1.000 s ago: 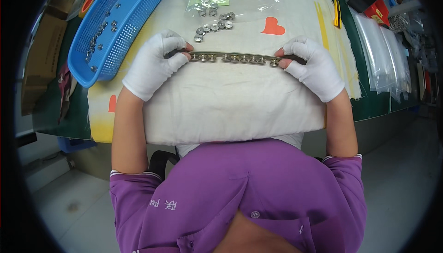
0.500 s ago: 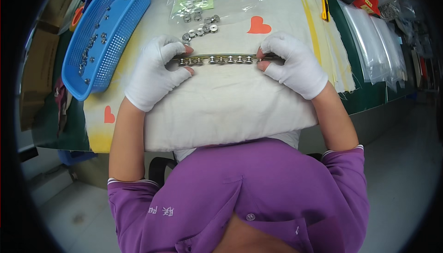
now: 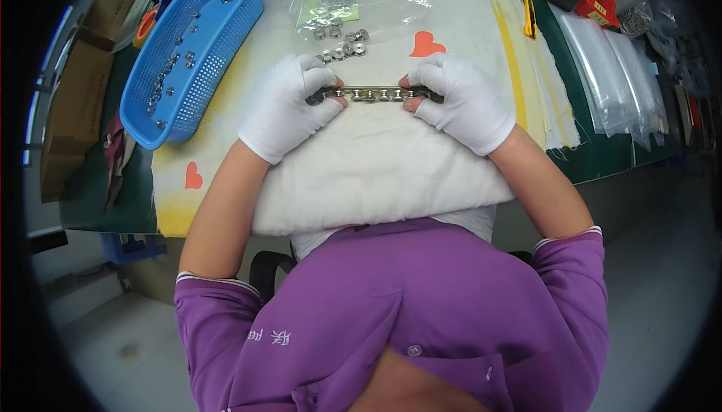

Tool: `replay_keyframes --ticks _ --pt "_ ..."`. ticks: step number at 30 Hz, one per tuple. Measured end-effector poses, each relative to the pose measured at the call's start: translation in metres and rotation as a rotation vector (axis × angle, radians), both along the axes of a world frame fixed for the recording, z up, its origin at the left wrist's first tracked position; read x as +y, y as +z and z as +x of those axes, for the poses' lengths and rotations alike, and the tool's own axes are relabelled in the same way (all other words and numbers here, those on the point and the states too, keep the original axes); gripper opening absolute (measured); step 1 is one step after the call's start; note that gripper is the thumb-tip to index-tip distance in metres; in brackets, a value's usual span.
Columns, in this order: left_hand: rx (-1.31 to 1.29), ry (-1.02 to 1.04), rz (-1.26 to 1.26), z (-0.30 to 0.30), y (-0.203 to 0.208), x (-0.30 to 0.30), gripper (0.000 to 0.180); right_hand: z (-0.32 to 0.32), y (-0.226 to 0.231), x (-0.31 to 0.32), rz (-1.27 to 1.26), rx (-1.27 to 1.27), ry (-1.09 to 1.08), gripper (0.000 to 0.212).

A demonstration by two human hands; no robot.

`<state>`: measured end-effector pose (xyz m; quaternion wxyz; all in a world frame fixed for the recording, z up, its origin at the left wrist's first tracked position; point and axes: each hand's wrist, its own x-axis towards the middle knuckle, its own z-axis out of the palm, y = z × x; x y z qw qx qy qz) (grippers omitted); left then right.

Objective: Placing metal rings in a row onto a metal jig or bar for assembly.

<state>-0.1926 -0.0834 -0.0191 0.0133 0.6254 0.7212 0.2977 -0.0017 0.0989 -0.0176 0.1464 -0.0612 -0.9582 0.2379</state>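
Both my hands wear white gloves with bare fingertips. A narrow metal strip (image 3: 380, 95) with a row of small shiny spool-shaped metal parts runs crosswise between them, over the white cloth. Its left part is pinched between the thumb and fingers of my left hand (image 3: 280, 111). Closed on the right part of the same strip is my right hand (image 3: 468, 107). Several parts show between the hands; the strip's ends are partly hidden by my fingers. Just beyond the strip, loose round metal parts (image 3: 344, 51) lie in a short row on the cloth.
Left of my hands stands a blue mesh basket (image 3: 218, 55) holding scattered metal parts. A clear plastic bag (image 3: 402, 10) lies at the back, around a light-green slip and more parts. To the right are a yellow cutter (image 3: 529, 17) and stacked clear bags (image 3: 602, 66).
My hands have come closer together along the strip, the left moving rightward and the right slightly leftward. The view has shifted a little. Both hands still hold the strip.
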Motion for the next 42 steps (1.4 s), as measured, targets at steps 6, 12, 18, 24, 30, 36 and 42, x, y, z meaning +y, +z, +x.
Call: replay_keyframes --ticks 6,12,18,24,30,36,42 --pt "0.087 -0.009 0.007 0.009 0.006 0.005 0.017 -0.012 0.006 -0.015 0.134 0.04 0.01 0.022" --pt "0.095 -0.03 -0.019 0.012 -0.001 0.014 0.019 -0.032 -0.001 -0.024 0.139 0.105 0.015 0.018" --pt "0.022 -0.04 0.037 0.005 -0.003 0.009 0.02 -0.032 -0.001 -0.027 0.145 0.135 0.009 0.019" --pt "0.015 0.01 -0.043 -0.002 0.003 0.001 0.02 -0.034 -0.004 -0.028 0.199 0.111 0.016 0.02" --pt "-0.016 0.01 -0.059 -0.002 0.004 0.001 0.02 -0.036 -0.001 -0.028 0.213 0.11 0.038 0.019" --pt "-0.11 -0.009 -0.136 -0.013 0.015 -0.009 0.02 -0.036 -0.001 -0.03 0.212 0.116 0.022 0.023" --pt "-0.024 -0.013 -0.134 -0.014 0.012 -0.007 0.018 -0.034 0.003 -0.026 0.152 0.033 0.025 0.027"
